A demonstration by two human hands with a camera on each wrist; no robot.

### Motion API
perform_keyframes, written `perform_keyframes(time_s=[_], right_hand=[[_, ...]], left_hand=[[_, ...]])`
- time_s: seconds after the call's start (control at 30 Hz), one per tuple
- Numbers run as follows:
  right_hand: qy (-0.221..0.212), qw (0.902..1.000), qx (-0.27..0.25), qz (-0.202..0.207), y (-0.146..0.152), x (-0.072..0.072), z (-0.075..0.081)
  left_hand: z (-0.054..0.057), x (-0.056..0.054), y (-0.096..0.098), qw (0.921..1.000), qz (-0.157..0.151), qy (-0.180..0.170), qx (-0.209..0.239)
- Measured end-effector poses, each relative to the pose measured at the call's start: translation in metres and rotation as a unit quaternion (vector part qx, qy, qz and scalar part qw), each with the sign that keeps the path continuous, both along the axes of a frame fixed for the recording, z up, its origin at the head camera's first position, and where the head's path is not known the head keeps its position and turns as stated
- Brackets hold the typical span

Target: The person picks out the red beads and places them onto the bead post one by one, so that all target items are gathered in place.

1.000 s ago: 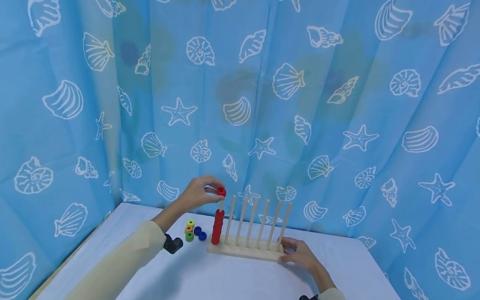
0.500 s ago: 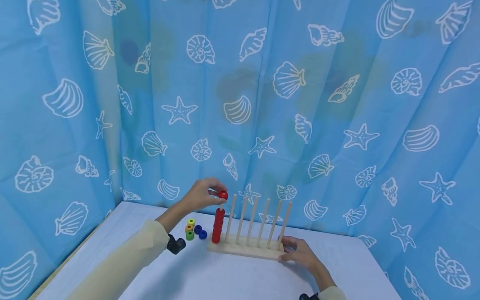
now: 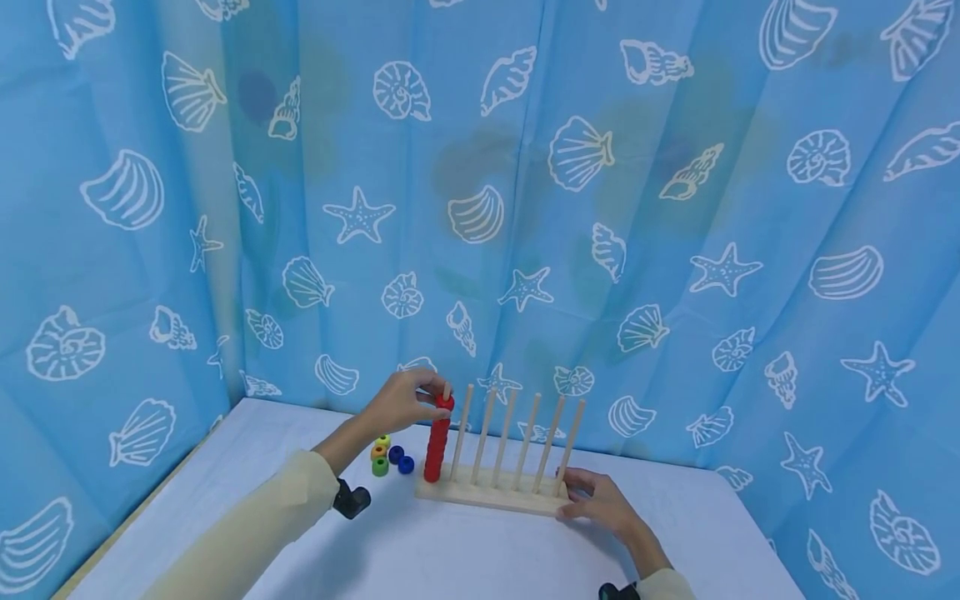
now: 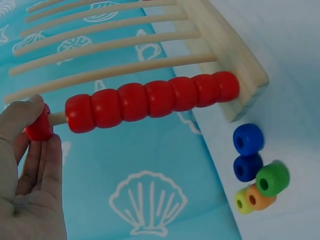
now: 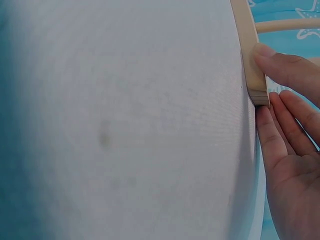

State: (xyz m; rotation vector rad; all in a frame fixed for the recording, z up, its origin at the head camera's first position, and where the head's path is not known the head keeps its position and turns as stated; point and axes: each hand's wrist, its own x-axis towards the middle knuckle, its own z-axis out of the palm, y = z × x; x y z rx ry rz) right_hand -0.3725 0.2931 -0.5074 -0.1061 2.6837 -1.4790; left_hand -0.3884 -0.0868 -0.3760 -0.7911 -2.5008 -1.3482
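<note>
My left hand pinches a red bead between thumb and fingers. The bead is threaded on the top of the leftmost peg, whose tip pokes out above it. A short bare stretch of peg separates it from a column of several red beads lower down. Several more pegs of the wooden bead stand carry nothing. At the right end of the base, my right hand grips the wood, its thumb on the front face and fingers at the end and behind.
Left of the stand lie loose beads: a green bead, an orange bead, a yellow bead and two blue beads. The white-covered table ends at a blue shell-print curtain behind and at the sides.
My left hand has brought the red bead down over the peg's tip, from above the peg to just above the red column. My right hand stays on the base.
</note>
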Motion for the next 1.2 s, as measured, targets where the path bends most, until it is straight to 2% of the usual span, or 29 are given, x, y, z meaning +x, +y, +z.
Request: perform_keyframes(time_s=[0.17,0.33,0.47,0.8,1.2], right_hand=[[-0.005,0.9999,0.002,-0.015,-0.001,0.002,-0.002],[-0.001,1.0,-0.003,-0.005,-0.001,0.004,-0.001],[0.006,0.9999,-0.014,0.002,-0.002,0.005,-0.001],[0.004,0.9998,-0.014,0.009,-0.002,0.003,-0.002],[0.006,0.9998,-0.017,-0.002,-0.008,0.006,0.001]], left_hand=[[-0.008,0.002,0.0,1.0,-0.001,0.001,-0.002],[-0.013,0.001,-0.001,0.9999,-0.006,-0.003,-0.008],[-0.014,0.001,-0.001,0.9998,-0.005,-0.017,-0.003],[-0.018,0.005,-0.003,0.9998,0.015,-0.013,0.0],[-0.022,0.005,-0.006,0.9997,0.017,-0.017,0.009]])
